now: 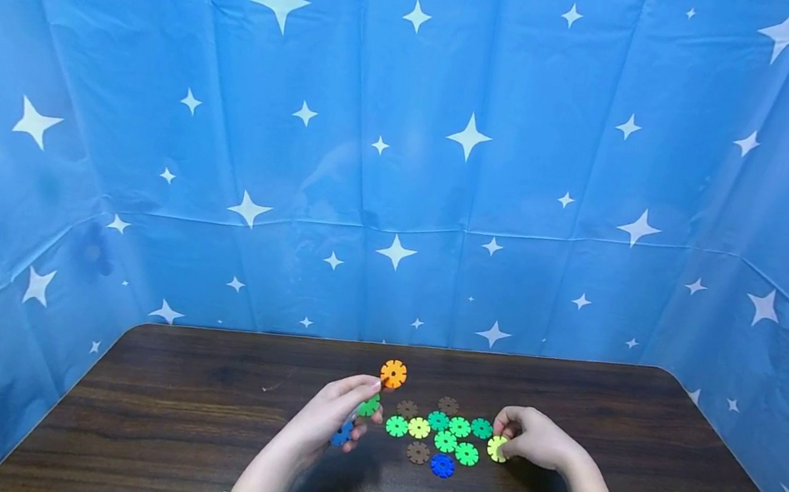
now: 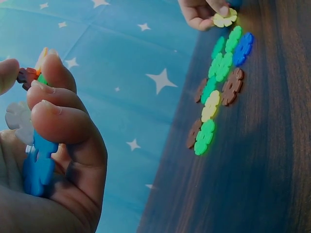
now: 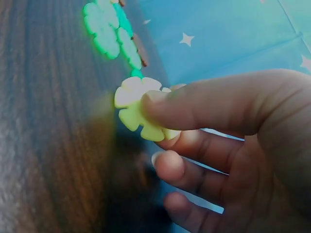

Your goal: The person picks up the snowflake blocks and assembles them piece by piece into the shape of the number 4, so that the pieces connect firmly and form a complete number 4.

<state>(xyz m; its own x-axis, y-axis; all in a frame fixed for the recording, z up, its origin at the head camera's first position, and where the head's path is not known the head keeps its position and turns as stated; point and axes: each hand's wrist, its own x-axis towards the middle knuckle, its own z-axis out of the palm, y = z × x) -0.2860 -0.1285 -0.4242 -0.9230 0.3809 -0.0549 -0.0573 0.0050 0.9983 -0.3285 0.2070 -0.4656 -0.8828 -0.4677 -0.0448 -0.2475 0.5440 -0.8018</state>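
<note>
My left hand (image 1: 329, 415) is raised over the left part of the table, fingers curled around several joined notched plastic discs. An orange disc (image 1: 393, 374) sticks up past its fingertips. A green disc (image 1: 369, 405) and a blue disc (image 1: 342, 434) show between the fingers, and a whitish disc (image 2: 18, 119) appears in the left wrist view. How they all join is partly hidden by the fingers. On the right, my right hand (image 1: 539, 444) pinches a yellow flower-shaped disc (image 3: 131, 104) between thumb and index finger, beside the loose discs.
Between the hands, loose discs lie flat on the dark wooden table (image 1: 152, 405): several green discs (image 1: 467, 454), a yellow one (image 1: 418, 428), a dark blue one (image 1: 443, 465) and brown ones (image 1: 417, 453). A blue star-patterned curtain (image 1: 405, 172) hangs behind the table.
</note>
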